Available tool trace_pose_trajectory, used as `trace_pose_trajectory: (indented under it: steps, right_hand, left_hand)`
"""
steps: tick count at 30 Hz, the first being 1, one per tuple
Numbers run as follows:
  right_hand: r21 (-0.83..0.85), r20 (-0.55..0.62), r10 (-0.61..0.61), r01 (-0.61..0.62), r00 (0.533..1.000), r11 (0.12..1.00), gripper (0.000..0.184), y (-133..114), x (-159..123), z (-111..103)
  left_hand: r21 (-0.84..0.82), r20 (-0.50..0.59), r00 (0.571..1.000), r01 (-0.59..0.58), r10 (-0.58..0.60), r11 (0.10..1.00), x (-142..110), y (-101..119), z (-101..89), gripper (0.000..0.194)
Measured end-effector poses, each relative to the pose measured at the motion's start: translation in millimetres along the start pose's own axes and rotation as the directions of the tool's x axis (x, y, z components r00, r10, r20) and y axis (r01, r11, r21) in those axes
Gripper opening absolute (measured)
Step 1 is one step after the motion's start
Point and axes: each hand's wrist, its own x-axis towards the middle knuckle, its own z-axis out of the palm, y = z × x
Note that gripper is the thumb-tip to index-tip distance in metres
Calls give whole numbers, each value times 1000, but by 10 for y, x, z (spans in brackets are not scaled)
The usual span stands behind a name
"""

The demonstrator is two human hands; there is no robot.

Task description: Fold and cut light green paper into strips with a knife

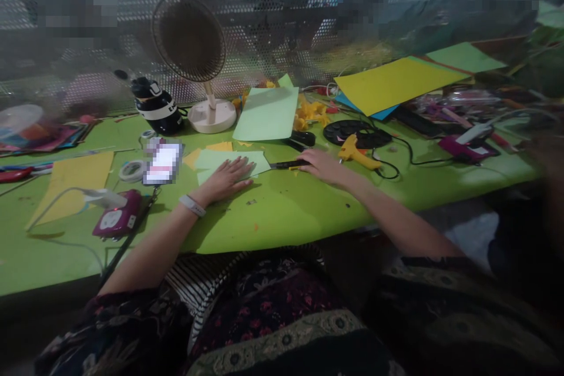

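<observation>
My left hand [229, 177] lies flat with fingers spread on a pale green sheet of paper [259, 161], pressing it to the table. To the right, my right hand [324, 165] has its fingers around the end of a dark, slim utility knife [284, 164]. The knife lies low over the table and its tip meets the paper's right edge. My fingers partly hide its handle. Yellow paper pieces [219, 146] stick out behind the green sheet. Just right of my right hand rests a yellow hot glue gun [359, 154].
A desk fan [211, 114], a black bottle [161, 108] and a larger green sheet [267, 114] stand or lie behind. At left are a phone [162, 163], a tape roll [131, 170] and a purple power adapter [117, 216] with cables. A black palette [355, 133] sits at right.
</observation>
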Motion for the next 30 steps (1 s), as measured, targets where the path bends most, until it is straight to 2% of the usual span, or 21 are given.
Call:
trace_pose_trajectory:
  steps: [8,15,30]
  right_hand:
    - [34,-64,-142,144,988,989,31,116,125,96]
    - [74,-41,-103,106,994,992,34,91,-17,49]
    - [24,-55,-132,133,990,991,35,-102,29,150]
  left_hand:
    - [65,91,996,7,-12,998,-22,32,-49,82]
    - [63,76,997,-4,-1,998,-21,14,-28,80]
    - [63,58,998,-7,4,998,-22,49,-38,80]
